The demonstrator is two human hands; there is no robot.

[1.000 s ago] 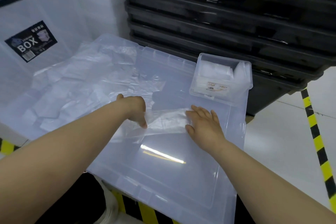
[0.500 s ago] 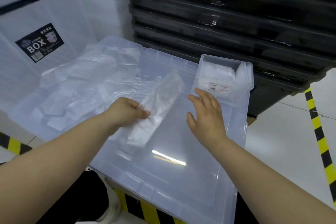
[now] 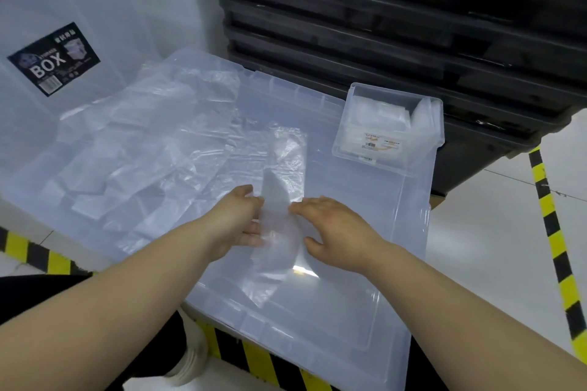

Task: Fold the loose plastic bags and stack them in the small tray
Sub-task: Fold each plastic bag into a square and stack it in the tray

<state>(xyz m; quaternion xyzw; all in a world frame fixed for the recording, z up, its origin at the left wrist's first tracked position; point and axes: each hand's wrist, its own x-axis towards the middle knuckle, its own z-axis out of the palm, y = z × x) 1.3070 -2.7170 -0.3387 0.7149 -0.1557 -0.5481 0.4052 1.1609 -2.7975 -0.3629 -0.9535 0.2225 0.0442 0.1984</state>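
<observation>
Surface point(image 3: 365, 263): clear plastic lid. Loose bags point(image 3: 133, 152) heaped at left, edges indistinct. Small tray point(image 3: 344, 136) at far right corner. Folded bag point(image 3: 287, 162) lies centre, long axis near-to-far. Left hand point(image 3: 236, 219) grip pinches its edge, fingertips veiled by film. Right hand point(image 3: 336, 232) flat, touching.

Left hand point(image 3: 241, 219), right hand point(image 3: 336, 232) (two) — one small tray point(image 3: 341, 136), one held bag point(image 3: 282, 181)

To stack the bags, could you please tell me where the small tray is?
Head view: the small tray sits far right on the clear lid, beside the black crates.
</observation>
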